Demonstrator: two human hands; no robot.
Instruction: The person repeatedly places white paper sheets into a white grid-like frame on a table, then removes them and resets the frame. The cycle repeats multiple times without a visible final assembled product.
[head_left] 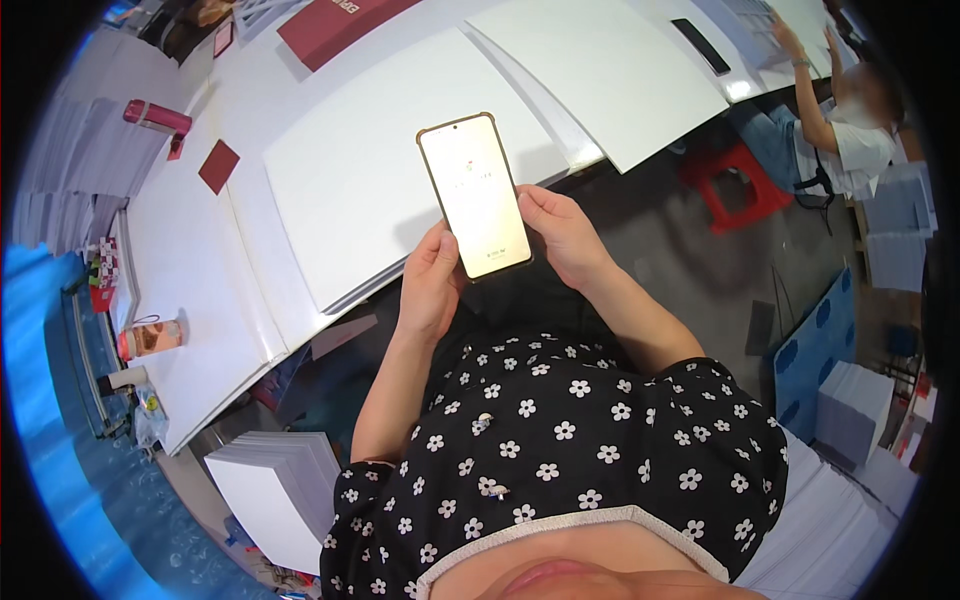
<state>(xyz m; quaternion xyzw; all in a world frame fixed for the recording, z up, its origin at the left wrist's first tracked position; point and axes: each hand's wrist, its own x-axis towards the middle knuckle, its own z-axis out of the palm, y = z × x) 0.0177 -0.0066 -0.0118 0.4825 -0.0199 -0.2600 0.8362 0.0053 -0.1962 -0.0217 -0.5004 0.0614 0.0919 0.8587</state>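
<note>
A smartphone (pixel 475 205) in a dark-edged case is held upright between both my hands, its bright screen pale yellow with a small mark in the middle. My left hand (pixel 433 285) grips its lower left edge, thumb along the side. On the lower right edge is my right hand (pixel 565 235), thumb against the case and the other fingers hidden behind. Beyond the phone lies a large white sheet stack (pixel 340 190) on the white table (pixel 190 330). The phone is above the table's near edge.
Another white sheet stack (pixel 620 80) lies to the right. A dark red box (pixel 335 30), a red card (pixel 219 167), a pink bottle (pixel 158 117) and an orange-patterned cup (pixel 152 339) are on the table. A person (pixel 860 140) sits at the right beyond a red stool (pixel 735 188).
</note>
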